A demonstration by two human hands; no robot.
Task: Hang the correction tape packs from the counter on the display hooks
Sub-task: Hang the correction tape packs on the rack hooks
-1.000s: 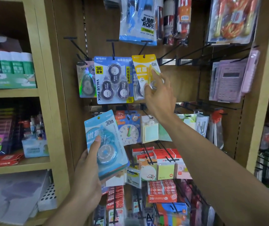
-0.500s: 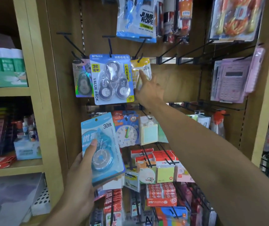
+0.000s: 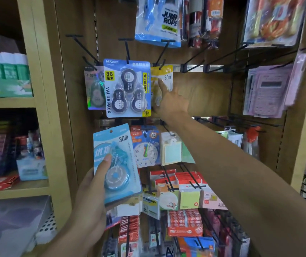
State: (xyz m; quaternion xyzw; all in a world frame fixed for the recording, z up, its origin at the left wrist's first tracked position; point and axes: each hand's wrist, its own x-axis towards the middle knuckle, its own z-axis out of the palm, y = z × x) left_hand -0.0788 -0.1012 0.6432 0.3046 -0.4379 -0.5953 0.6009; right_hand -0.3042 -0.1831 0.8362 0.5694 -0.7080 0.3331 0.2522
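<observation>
A yellow correction tape pack (image 3: 164,76) marked 30m hangs on a black display hook (image 3: 162,54), far back against the wooden panel. My right hand (image 3: 170,102) reaches up to it, and its straight forefinger touches the pack's front. My left hand (image 3: 91,199) grips a light blue correction tape pack (image 3: 116,162), also marked 30m, upright below the hooks, thumb on its front. More packs seem stacked behind it. A blue value pack (image 3: 127,89) of three tapes hangs to the left of the yellow one.
Several empty black hooks (image 3: 194,58) stick out to the right of the yellow pack. A jump rope bag (image 3: 157,21) hangs above. Calculators (image 3: 270,89) hang at the right. Sticky notes and erasers (image 3: 183,199) fill the lower hooks. Wooden shelves (image 3: 9,102) stand at the left.
My right hand slid the yellow pack back along its hook to the panel and released its grip; only the forefinger touches it now. The blue pack in my left hand stayed put.
</observation>
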